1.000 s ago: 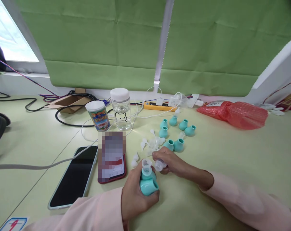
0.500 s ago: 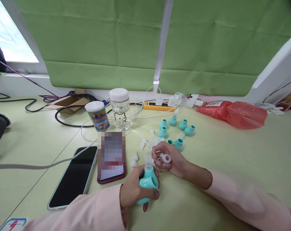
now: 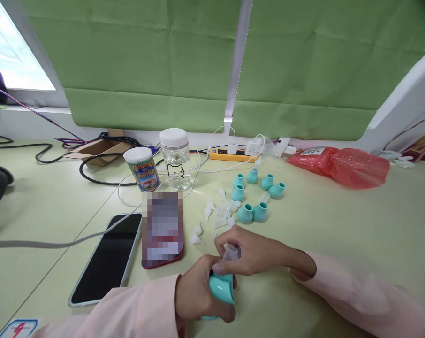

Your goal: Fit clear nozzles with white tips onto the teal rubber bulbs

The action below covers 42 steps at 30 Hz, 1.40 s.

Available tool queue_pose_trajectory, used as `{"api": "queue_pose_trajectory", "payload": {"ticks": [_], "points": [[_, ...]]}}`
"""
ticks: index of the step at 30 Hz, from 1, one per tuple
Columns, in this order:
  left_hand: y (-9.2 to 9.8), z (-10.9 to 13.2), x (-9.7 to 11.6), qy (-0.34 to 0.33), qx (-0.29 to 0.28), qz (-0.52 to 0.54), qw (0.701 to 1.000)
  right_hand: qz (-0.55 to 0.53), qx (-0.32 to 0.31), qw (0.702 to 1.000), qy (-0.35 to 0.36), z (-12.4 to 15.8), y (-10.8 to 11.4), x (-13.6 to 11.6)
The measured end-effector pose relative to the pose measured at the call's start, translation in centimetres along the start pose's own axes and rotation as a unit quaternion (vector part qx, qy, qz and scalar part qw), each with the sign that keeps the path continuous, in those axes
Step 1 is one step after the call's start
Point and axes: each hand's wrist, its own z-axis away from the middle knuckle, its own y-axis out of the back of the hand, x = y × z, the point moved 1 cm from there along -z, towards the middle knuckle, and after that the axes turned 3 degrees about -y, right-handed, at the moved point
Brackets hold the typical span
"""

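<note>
My left hand is wrapped round a glossy teal bulb-shaped piece, low in front of me. Right above it, my right hand pinches a translucent plastic piece between thumb and fingers, touching the left hand. Where this piece meets the teal one is hidden by the fingers. Beyond the hands, several small teal bulbs with open necks stand on the table, the closest being a pair. Left of that pair lie scattered translucent plastic bits and white scraps.
Left of my hands lie a phone in a red case and a black-screened phone. Behind them stand a clear bottle and a labelled tub. Farther back are a yellow power strip, cables and a red bubble-wrap bag.
My right hand has come down and toward me, from beside the left hand to over it, and now grips the translucent piece there. The left hand has turned slightly, lowering the teal piece.
</note>
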Motion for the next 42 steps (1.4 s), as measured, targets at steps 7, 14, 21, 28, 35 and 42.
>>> {"api": "queue_pose_trajectory", "payload": {"ticks": [7, 14, 21, 28, 35, 42], "points": [[-0.1, 0.5, 1.2, -0.021, 0.068, -0.023, 0.997, 0.093, 0.155, 0.983, 0.031, -0.4, -1.4, 0.1], [-0.4, 0.6, 1.2, -0.124, 0.084, -0.105, 0.983, -0.096, 0.076, 0.992, -0.015, -0.7, -1.3, 0.4], [-0.5, 0.5, 1.9, -0.206, 0.134, -0.199, 0.949, 0.123, 0.175, 0.977, 0.021, -0.1, -0.9, -0.6], [-0.2, 0.4, 1.5, -0.11, 0.099, -0.057, 0.987, 0.203, 0.22, 0.941, 0.157, -0.3, -1.4, 0.1], [0.2, -0.3, 1.3, -0.04, 0.063, 0.057, 0.996, 0.34, 0.292, 0.861, 0.241, 0.3, -1.6, 0.0], [0.2, 0.1, 1.2, -0.059, -0.055, 0.212, 0.974, 0.149, 0.363, 0.908, 0.146, 0.4, 1.4, 0.1]]}}
